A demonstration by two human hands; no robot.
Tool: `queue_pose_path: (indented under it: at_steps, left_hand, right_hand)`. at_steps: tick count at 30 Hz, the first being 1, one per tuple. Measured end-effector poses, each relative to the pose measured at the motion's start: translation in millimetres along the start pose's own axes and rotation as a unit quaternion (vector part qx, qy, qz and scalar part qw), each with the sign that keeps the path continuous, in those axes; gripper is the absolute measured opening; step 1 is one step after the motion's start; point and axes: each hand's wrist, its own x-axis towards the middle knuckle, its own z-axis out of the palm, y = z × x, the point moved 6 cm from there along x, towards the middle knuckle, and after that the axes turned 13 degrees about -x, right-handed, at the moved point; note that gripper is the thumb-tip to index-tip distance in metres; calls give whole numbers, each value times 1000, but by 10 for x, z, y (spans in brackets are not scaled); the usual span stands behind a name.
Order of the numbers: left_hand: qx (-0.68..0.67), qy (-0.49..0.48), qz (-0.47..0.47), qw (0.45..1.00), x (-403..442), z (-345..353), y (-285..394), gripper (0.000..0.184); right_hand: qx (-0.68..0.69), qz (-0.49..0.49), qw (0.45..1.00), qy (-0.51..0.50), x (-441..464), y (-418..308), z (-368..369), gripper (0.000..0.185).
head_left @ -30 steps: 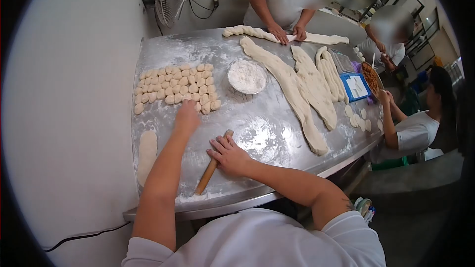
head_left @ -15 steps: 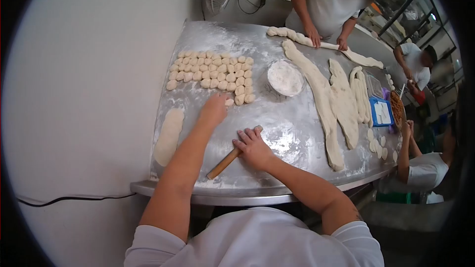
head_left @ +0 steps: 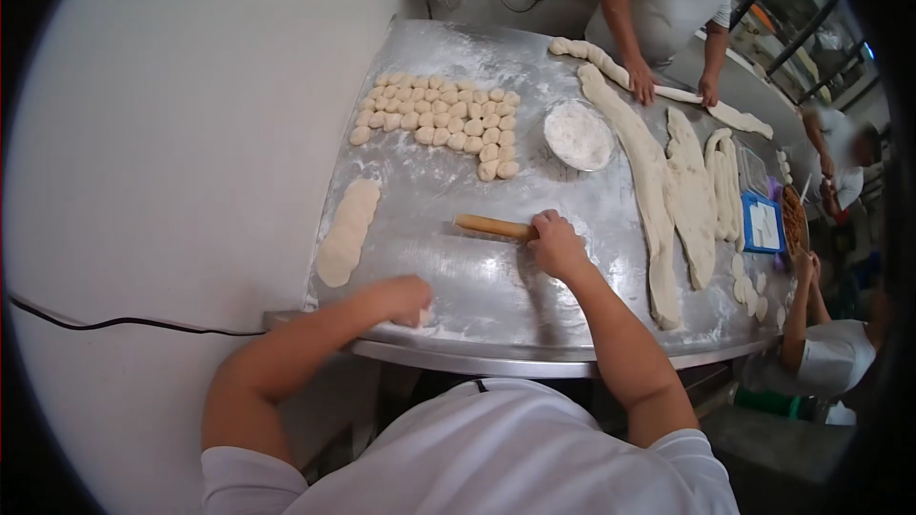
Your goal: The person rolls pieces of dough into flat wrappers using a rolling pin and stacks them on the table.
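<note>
My right hand [head_left: 558,243] is closed round the right end of a wooden rolling pin [head_left: 491,225], which points left across the floured metal table [head_left: 448,267]. Near the front edge, my left hand [head_left: 408,299] is closed and slightly blurred. A pale bit of a dough ball shows under its fingers, mostly hidden by the hand. Close rows of dough balls [head_left: 439,114] lie at the back left. Flattened dough rounds [head_left: 348,234] overlap in a strip along the left edge.
A bowl of flour [head_left: 579,135] stands behind the rolling pin. Long dough strips [head_left: 634,162] lie to the right, near a blue container [head_left: 762,224] and a tray of brown filling [head_left: 793,219]. Opposite, a co-worker's hands [head_left: 641,81] handle a dough rope. Other people work at right.
My left hand has come from the dough balls to the front edge, and the loose ball there is gone. My right hand has shifted right and swung the rolling pin nearly level. The view has shifted.
</note>
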Motion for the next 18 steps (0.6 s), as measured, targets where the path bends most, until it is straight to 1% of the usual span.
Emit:
queue_pose_path:
  at_steps: [3,6,9,12,15,18]
  left_hand:
    - [-30,-36,21,999,129,138,355,33]
    - [-81,32,109,990,199,108,708,37]
    - [-44,12,222,974,393,266,873,34]
    - [-71,-76,194,975,512,384,984,33]
    - [0,-59,191,980,452,313,1022,33]
    - [4,-64,176,982,505,289,470,37]
  right_hand:
    - [29,19,999,-6,9,-33,-44,35]
    - [22,-17,999,22,8,-77,-74,33]
    - [24,-7,999,40,-10,-88,-131,33]
    - [35,8,999,37,-16,-68,-184,33]
    - [56,6,997,44,13,-32,-186,32]
    - [65,22,997,42,-24,-42,-244,29]
